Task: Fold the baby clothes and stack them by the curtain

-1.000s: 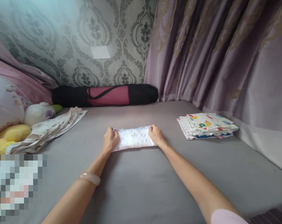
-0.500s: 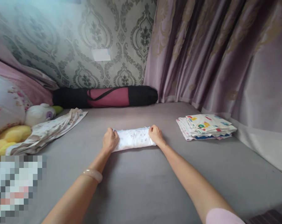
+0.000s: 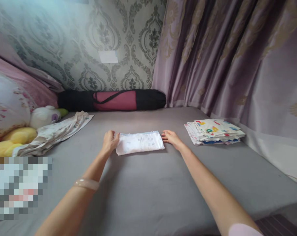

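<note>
A white folded cloth with faint blue-grey prints and a pale blue edge lies flat on the grey sheet. At its left end is my left hand, fingers loosely curved and apart, the thumb side close against the cloth's edge. My right hand is open just beyond the right end, its fingers spread and pointing at the cloth. Neither hand grips the cloth. Farther right sits a stack of folded cloths, the top one white with colourful prints.
Loose pale printed cloths lie on the left beside a yellow plush toy and a white plush toy. A black and maroon long bag rests along the wall. Purple curtains hang at the right. The lower left corner is blurred out.
Both hands have let go of the folded cloth's ends and moved outward, left and right. The cloth stays flat on the sheet.
</note>
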